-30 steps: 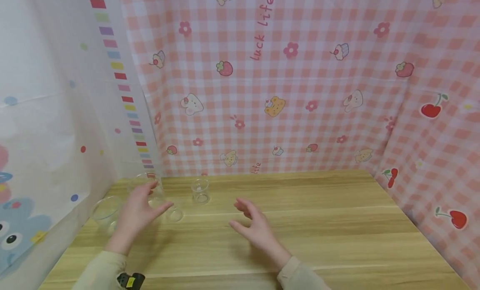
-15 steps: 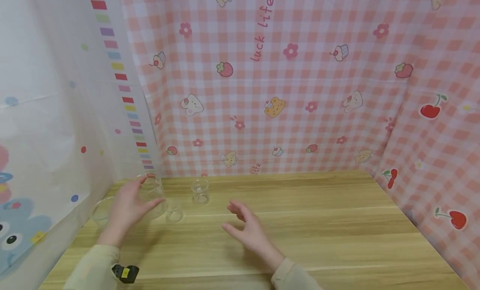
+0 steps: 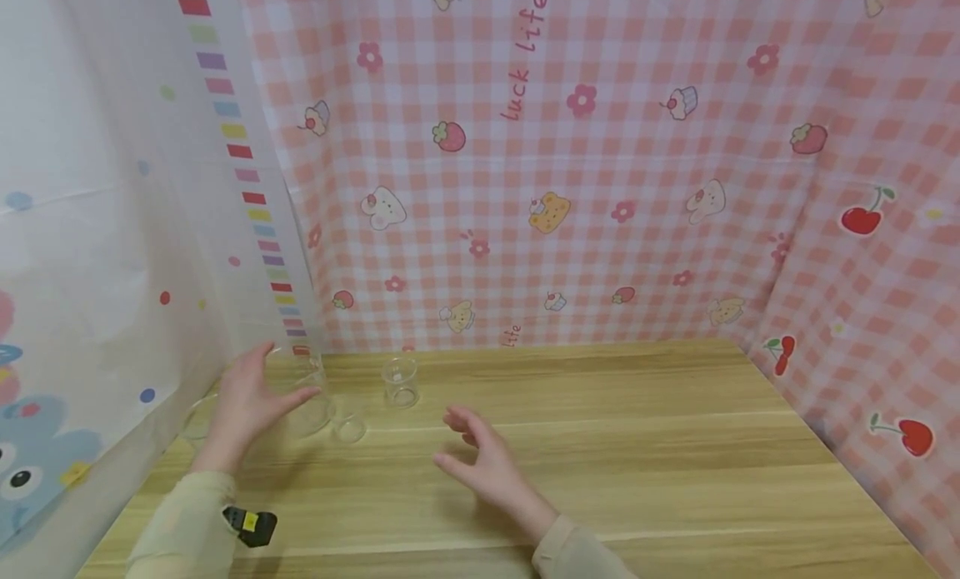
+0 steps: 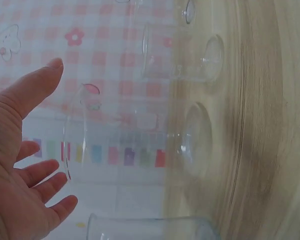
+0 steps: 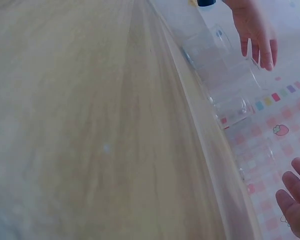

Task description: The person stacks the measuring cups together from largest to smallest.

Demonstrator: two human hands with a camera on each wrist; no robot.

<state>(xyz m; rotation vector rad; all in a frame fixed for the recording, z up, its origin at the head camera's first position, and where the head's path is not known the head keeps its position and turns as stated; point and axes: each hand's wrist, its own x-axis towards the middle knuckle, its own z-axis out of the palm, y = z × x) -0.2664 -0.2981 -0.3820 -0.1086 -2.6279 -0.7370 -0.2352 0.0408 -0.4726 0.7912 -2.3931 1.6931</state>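
My left hand [image 3: 243, 406] hovers over the left part of the table, thumb and fingers spread, holding nothing. It is nearest to a large clear beaker [image 3: 313, 408], whose upper part it overlaps in the head view. The left wrist view has the beaker's base [image 4: 199, 132] on the wood, with the hand [image 4: 20, 165] near its rim and apart from it. Another large clear beaker [image 3: 193, 425] is partly hidden behind that hand. Two smaller clear beakers stand to the right, one in front [image 3: 349, 426] and one farther back [image 3: 402, 384]. My right hand [image 3: 483, 466] hovers mid-table, loosely curved and holding nothing.
The wood-grain table [image 3: 637, 446] meets a pink checked cloth [image 3: 480, 187] at the back and right. A white patterned cloth [image 3: 97, 254] hangs along the left side, close to the large beakers. A black wrist device [image 3: 251, 526] sits on the left sleeve.
My left hand has shifted left, uncovering more of the nearest large beaker and covering more of the other. My right hand has drifted left and slightly nearer. The beakers have stayed in place.
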